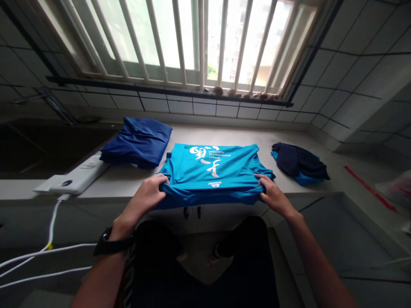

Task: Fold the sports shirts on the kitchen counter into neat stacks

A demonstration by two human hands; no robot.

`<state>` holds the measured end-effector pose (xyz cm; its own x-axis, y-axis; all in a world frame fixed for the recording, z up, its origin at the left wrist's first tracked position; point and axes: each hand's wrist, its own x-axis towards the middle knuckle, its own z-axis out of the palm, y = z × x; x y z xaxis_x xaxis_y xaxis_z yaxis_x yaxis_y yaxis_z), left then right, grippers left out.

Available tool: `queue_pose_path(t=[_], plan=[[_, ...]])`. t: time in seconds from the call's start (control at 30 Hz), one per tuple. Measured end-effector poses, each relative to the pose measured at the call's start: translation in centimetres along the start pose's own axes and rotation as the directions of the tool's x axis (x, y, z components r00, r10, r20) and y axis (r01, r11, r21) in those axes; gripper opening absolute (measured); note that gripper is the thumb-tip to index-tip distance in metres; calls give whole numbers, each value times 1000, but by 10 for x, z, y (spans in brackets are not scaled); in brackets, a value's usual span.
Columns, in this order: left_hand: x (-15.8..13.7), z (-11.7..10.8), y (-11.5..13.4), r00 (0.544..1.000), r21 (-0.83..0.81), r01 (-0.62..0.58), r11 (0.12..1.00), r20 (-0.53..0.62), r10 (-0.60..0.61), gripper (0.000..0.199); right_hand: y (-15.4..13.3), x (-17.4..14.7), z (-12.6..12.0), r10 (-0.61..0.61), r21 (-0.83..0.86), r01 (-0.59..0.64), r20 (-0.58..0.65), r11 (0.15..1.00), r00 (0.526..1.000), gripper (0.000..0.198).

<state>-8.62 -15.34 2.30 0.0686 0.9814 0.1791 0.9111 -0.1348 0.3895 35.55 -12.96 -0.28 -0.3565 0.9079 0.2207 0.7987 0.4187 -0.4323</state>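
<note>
A bright blue T-shirt [237, 164] with white printing lies partly folded on the counter, its near edge hanging over the front. My left hand [150, 192] pinches the shirt's near left corner, fingers closed on the cloth. At the near right corner, my right hand [272, 194] grips the fabric the same way. The hem between both hands is stretched nearly straight. Left of the shirt sits a folded dark blue garment [141, 141]. To its right lies a small bundle of navy and blue clothing [298, 162].
A white power strip [78, 174] with a white cable [53, 222] sits at the counter's left edge, beside a dark sink [48, 145] with a faucet [58, 105]. A red strip [369, 188] lies on the right-hand counter. Behind stands a barred window [202, 42] with small stones on its sill.
</note>
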Motion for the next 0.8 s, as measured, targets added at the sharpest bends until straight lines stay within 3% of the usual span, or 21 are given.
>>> queue_pose_path(t=[0.17,0.27,0.33,0.43,0.6,0.8], plan=[[-31,-23,-5,999,126,-21,992,49,14,33,-9,-13,-40,-14,-65,22,117,998,993,27],[-30,-35,11,997,227,66,972,-42,-58,39,-19,-1,-55,57,-162,-54,14,985,998,35],[-11,-33,25,995,244,51,969,-97,-28,43,-27,21,-48,36,-193,-49,-68,980,997,40],[26,-11,35,993,262,-79,962,-65,99,48,-31,60,-18,49,-257,-69,-85,964,995,52],[50,30,9,996,262,83,962,-44,-74,55,-15,86,26,301,-363,-285,-14,887,954,60],[45,37,-7,996,245,89,965,-51,-78,57,-7,83,29,311,-376,-299,-30,877,950,66]])
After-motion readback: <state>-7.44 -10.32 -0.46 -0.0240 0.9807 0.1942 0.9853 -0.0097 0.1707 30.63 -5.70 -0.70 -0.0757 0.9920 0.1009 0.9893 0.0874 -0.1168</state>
